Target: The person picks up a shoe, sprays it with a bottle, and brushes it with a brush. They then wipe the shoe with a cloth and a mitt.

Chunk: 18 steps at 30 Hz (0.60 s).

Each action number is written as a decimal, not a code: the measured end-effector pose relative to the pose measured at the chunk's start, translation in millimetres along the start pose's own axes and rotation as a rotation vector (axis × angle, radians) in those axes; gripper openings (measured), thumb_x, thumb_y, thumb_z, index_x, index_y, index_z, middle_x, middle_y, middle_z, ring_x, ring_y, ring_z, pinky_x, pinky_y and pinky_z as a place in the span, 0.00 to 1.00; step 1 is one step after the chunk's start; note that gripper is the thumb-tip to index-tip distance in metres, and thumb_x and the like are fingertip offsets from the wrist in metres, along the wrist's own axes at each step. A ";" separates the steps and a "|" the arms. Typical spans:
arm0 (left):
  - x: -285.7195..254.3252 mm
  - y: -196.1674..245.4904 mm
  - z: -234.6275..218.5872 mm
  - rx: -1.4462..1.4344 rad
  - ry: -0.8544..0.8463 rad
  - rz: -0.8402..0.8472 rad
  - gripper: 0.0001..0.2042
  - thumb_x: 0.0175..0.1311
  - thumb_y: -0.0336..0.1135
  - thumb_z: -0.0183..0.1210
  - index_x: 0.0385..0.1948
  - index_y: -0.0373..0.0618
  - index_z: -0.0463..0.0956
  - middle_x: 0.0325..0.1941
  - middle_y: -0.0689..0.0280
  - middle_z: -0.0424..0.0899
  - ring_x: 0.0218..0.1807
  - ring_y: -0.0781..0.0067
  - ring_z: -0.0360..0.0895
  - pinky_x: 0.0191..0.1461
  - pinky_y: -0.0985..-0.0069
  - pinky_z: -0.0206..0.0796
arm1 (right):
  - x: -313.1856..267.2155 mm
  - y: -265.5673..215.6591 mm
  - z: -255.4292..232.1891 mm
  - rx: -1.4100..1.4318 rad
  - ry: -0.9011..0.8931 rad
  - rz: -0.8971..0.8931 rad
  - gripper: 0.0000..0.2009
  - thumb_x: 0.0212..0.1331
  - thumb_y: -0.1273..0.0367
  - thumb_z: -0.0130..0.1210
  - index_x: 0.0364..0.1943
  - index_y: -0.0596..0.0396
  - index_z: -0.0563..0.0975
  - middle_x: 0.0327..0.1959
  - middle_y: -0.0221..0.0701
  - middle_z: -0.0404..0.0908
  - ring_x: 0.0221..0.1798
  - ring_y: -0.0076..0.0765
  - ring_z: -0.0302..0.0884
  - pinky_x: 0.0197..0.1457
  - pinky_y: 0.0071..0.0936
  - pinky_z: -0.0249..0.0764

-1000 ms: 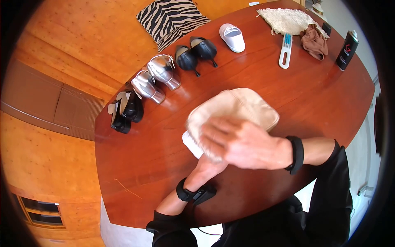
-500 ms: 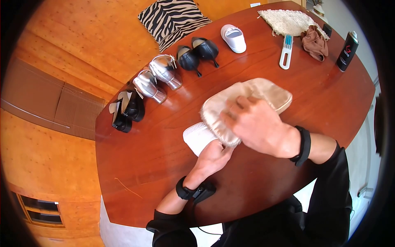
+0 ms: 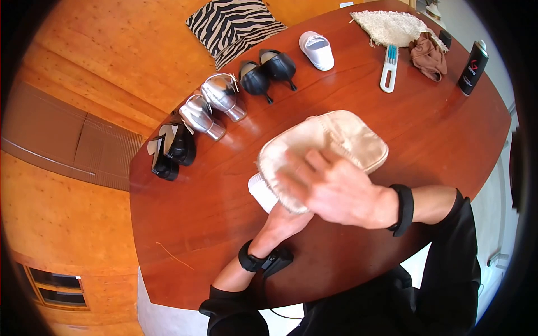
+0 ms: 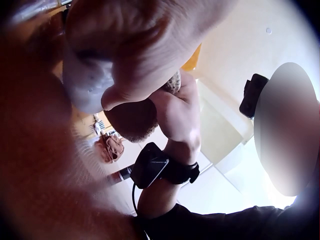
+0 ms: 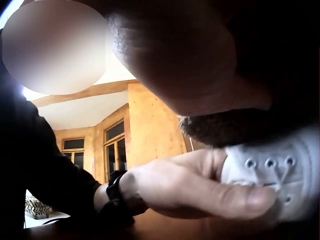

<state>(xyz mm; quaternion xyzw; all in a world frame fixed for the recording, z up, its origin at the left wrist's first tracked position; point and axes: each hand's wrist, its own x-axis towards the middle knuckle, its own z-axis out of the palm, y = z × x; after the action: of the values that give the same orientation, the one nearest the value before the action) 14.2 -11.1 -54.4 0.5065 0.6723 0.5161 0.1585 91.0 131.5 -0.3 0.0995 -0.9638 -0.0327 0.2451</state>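
My right hand (image 3: pixel 342 193) grips a beige satin shoe-polishing mitt (image 3: pixel 358 140) with a fuzzy underside, its fingers bent over the top. The mitt lies across a white lace-up sneaker (image 3: pixel 260 190) and hides most of it in the head view. From below, my left hand (image 3: pixel 286 221) holds this sneaker, the thumb lying along its side near the eyelets (image 5: pixel 270 163) in the right wrist view. There, the mitt's dark fuzzy edge (image 5: pixel 210 131) sits just above the shoe. The left wrist view shows the right thumb against the mitt's edge (image 4: pixel 132 120).
Along the far edge stand black shoes (image 3: pixel 179 144), silver heels (image 3: pixel 222 95), black heels (image 3: pixel 277 67) and another white sneaker (image 3: pixel 318 50). At the far right are a white brush (image 3: pixel 388 73), a cream cloth (image 3: pixel 389 28), a brown cloth (image 3: pixel 428 57) and a black spray can (image 3: pixel 473 68).
The mitt and right hand swung right, baring more of the sneaker, then came back left over it. The left hand keeps its hold on the sneaker with little movement.
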 end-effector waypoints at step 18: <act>16.8 4.2 -5.8 0.134 -0.093 -0.476 0.21 0.64 0.49 0.52 0.33 0.33 0.75 0.16 0.64 0.73 0.20 0.77 0.66 0.27 0.72 0.60 | 4.0 43.3 0.5 -0.232 -0.283 0.139 0.11 0.42 0.69 0.53 0.34 0.50 0.79 0.34 0.31 0.76 0.39 0.34 0.74 0.42 0.29 0.69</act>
<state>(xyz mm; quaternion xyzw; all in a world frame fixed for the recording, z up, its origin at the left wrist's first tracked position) 4.7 -0.2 -43.2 0.3665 0.7972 0.3947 0.2726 79.7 173.0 5.9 -0.0017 -0.9830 -0.1402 0.1186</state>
